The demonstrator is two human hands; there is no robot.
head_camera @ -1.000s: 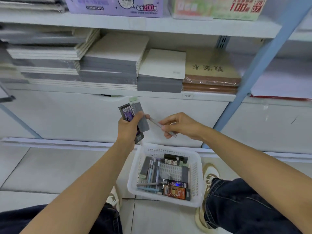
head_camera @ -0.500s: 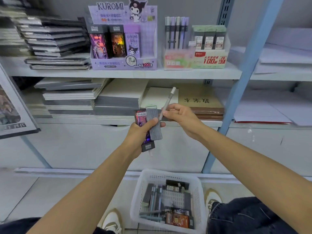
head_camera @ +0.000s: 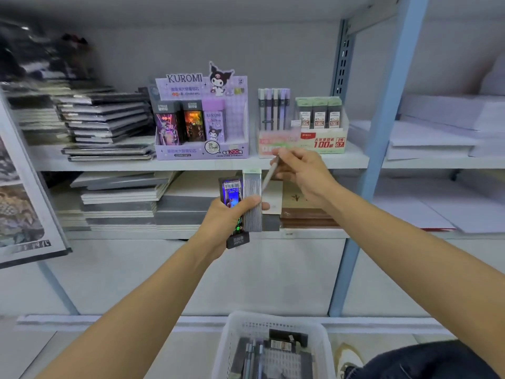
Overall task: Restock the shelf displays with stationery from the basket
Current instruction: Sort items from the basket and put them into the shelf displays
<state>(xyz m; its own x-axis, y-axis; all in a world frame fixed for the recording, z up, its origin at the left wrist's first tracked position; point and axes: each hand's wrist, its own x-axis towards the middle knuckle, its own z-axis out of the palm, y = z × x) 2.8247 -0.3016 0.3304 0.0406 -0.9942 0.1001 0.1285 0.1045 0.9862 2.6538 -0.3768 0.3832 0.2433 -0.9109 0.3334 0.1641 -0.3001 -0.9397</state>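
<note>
1. At the far left a framed print (head_camera: 19, 203) is leaning against the shelving. The frame edge is cutting it off, and its picture is too blurred to read.
2. Stacks of notebooks (head_camera: 106, 121) are lying flat on the white upper shelf (head_camera: 109, 164), and more are lying on the shelf below.
3. A purple Kuromi display (head_camera: 202, 151) is standing on the upper shelf, holding 3 upright boxes.
4. The left hand (head_camera: 226, 218) is gripping 2 lead boxes side by side in front of the lower shelf, a dark box (head_camera: 231, 191) and a grey box (head_camera: 252, 195), with the thumb curling across both.
5. The right hand (head_camera: 303, 173) is pinching a pale pen (head_camera: 270, 175) just below the pink pen display (head_camera: 273, 143). Blur is softening the pen.
6. A green lead display (head_camera: 322, 144) is standing just beside the pen display.
7. A blue upright (head_camera: 382, 149) is dividing the bays, and white paper stacks (head_camera: 437, 124) are lying to its right.
8. The white basket (head_camera: 232, 335) is sitting on the floor, cut off by the bottom edge. Its pens and boxes are hard to make out.
</note>
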